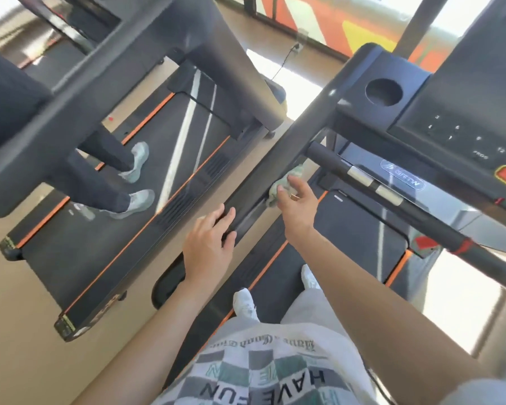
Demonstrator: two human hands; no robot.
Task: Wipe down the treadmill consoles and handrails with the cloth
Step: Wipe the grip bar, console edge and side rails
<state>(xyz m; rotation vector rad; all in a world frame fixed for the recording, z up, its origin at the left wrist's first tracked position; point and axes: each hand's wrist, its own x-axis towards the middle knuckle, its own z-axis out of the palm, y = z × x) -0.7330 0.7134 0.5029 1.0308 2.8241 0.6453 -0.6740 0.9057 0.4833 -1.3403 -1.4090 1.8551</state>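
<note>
Cloth: the cloth (296, 171) was bunched up on the handrail (275, 159), about halfway along it.
Right hand: the right hand (297, 204) pushed the cloth onto the handrail with fingers that looked mostly straight. It pressed more than it squeezed.
Left hand: the left hand (209, 244) held the near end of the handrail, below the cloth, with its fingers curled over the edge.
Done so far: it looked like the wiping was partway along this one handrail. The blurry picture did not show which parts were already clean.
Left to do: likely the rest of the handrail, the console (465, 112) to the right of its top end, the front bar (362, 176) just right of the cloth, and the other machines.
Around: a round cup hole (383, 92) sat at the top of the handrail. A second treadmill (170, 176) stood to the left of the handrail, with another person's shoes (136, 163) on its belt.
In the way: the left hand covered the end of the handrail, so that spot could not be wiped until it let go.
</note>
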